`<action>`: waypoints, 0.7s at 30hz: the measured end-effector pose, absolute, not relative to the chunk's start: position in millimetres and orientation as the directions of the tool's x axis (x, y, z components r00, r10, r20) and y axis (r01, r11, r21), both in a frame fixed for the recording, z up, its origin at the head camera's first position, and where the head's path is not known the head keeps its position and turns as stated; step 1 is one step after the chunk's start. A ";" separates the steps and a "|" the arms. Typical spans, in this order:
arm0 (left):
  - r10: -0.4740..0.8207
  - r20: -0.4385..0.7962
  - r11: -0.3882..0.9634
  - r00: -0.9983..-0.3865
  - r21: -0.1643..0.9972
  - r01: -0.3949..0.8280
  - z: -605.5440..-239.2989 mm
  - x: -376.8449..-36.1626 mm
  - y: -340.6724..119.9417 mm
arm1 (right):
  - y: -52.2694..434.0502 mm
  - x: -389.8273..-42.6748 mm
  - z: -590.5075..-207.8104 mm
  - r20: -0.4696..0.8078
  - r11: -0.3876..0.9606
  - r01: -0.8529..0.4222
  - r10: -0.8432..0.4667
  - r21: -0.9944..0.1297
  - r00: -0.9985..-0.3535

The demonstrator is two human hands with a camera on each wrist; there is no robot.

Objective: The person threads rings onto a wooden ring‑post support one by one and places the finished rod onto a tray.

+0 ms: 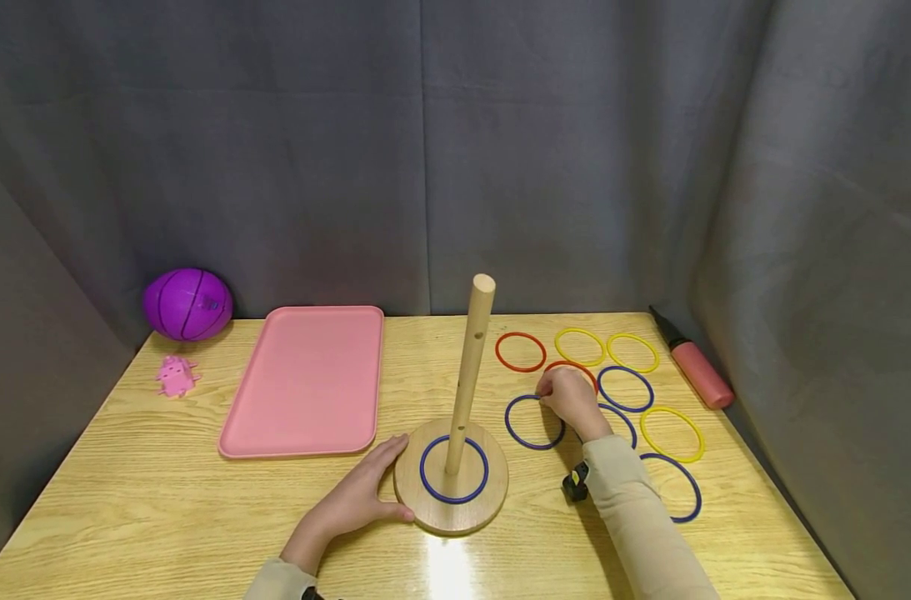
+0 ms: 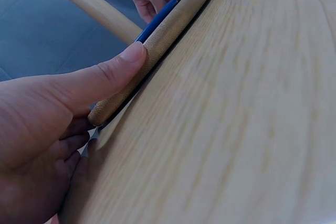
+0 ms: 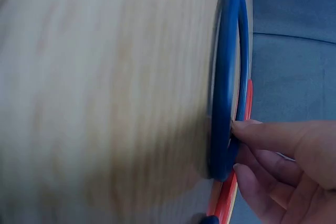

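A round wooden stand (image 1: 451, 518) with an upright peg (image 1: 470, 367) is on the table, and one blue ring (image 1: 423, 483) lies around the peg's foot. My left hand (image 1: 357, 492) grips the stand's left edge; the left wrist view shows the thumb (image 2: 113, 74) on its rim. To the right, my right hand (image 1: 571, 400) pinches the far edge of another blue ring (image 3: 224, 87) between thumb and fingertips. That ring is low over the table, apparently touching it. A red ring (image 1: 575, 364) is partly hidden behind this hand.
Several yellow, blue and red rings lie around the right hand, including a yellow ring (image 1: 673, 458) and a red ring (image 1: 521, 369). A pink tray (image 1: 305, 383), purple ball (image 1: 188, 304) and small pink toy (image 1: 176, 377) are at left. A hand pump (image 1: 698, 371) lies along the right edge.
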State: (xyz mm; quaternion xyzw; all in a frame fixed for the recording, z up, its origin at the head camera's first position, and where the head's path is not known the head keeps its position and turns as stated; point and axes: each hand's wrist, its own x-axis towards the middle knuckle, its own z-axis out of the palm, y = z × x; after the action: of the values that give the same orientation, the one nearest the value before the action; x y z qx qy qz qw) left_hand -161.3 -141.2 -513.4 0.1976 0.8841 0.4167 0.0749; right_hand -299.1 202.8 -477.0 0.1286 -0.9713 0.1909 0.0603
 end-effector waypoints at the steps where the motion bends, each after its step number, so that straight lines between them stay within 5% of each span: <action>1: 0.412 0.033 0.574 -0.910 0.767 0.288 -513.2 -161.2 -141.2 | 202.9 -298.7 -476.6 0.165 0.899 -0.270 -0.225 -0.346 -0.960; 10: 0.408 0.031 0.577 -0.912 0.766 0.284 -512.6 -160.9 -141.3 | 207.7 -294.9 -472.4 0.135 0.896 -0.254 -0.219 -0.365 -0.966; 21: 0.406 0.028 0.579 -0.913 0.765 0.281 -513.5 -160.9 -141.2 | 213.5 -283.9 -460.9 0.129 0.789 -0.201 -0.155 -0.580 -0.979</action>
State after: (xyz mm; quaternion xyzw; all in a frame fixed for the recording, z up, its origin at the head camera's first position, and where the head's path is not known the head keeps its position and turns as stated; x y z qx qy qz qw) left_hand -160.9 -141.2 -513.5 0.1941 0.8854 0.4155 0.0754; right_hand -283.9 213.5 -460.9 0.0941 -0.9451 0.3107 0.0375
